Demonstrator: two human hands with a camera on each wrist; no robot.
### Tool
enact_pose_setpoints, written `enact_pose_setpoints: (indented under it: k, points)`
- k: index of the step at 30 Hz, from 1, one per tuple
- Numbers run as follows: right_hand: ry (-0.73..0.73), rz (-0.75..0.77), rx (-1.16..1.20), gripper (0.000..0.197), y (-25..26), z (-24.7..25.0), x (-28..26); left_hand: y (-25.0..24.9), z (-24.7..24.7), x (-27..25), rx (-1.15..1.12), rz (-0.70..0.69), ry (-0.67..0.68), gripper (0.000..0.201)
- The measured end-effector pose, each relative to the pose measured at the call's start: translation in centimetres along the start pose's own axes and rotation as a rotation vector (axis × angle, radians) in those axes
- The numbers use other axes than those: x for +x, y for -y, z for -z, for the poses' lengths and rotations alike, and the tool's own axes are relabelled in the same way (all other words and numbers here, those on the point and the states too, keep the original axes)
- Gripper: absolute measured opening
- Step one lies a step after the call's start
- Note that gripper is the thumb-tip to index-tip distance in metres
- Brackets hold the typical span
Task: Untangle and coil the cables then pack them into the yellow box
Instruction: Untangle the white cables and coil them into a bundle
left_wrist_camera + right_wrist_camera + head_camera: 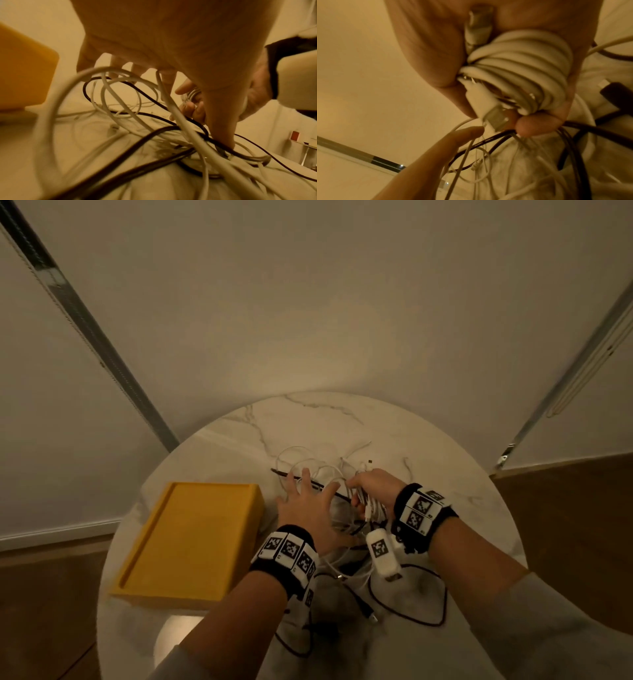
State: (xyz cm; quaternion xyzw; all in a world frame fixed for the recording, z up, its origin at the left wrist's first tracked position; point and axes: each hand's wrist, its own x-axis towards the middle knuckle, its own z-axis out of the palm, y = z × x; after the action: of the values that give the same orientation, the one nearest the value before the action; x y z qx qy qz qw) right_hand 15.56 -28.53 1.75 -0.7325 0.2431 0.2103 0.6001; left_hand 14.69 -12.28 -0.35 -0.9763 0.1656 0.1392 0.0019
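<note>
Head view: at lower centre, on the marble table (445, 460), the right hand (373, 491) is clamped on a coiled white cable (368, 503); the left hand (305, 508) is spread, fingers apart, over the loose tangle (318, 470). The yellow box (195, 539) lies at lower left, nothing seen inside.

Left wrist view: the thumb (221, 121) is pressed into crossed black and white strands at centre.

Right wrist view: the plug (494, 119) is seen beside the fingertips; the coil is best kept tight while one strand is freed. No writing is readable.
</note>
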Motion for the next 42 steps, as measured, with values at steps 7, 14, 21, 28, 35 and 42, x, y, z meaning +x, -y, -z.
enact_pose_setpoints:
  k: [7,14,21,28,35,42]
  points:
    - [0.013,-0.020,-0.246,0.028,0.5,0.0,1.7,-0.7,-1.1,1.1,-0.070,0.036,0.058,0.120]
    - [-0.127,0.116,-0.409,0.017,2.0,0.2,0.3,-0.2,-1.9,-0.3,-0.090,0.076,0.096,0.115]
    - [-0.179,0.297,-0.407,0.012,5.7,0.7,-4.6,-0.1,-2.2,-1.4,-0.194,0.071,0.043,0.116]
    - [-0.250,0.488,-0.164,0.023,11.2,1.5,-10.9,1.9,-0.8,-3.5,-0.275,0.024,-0.080,0.107]
    - [-0.310,0.707,0.091,0.024,18.6,2.5,-18.0,4.1,-1.3,-6.2,-0.263,0.042,0.009,0.103]
    - [-0.224,0.723,0.097,0.014,21.2,1.9,-22.0,4.5,3.7,-8.4,-0.558,-0.043,-0.255,0.067]
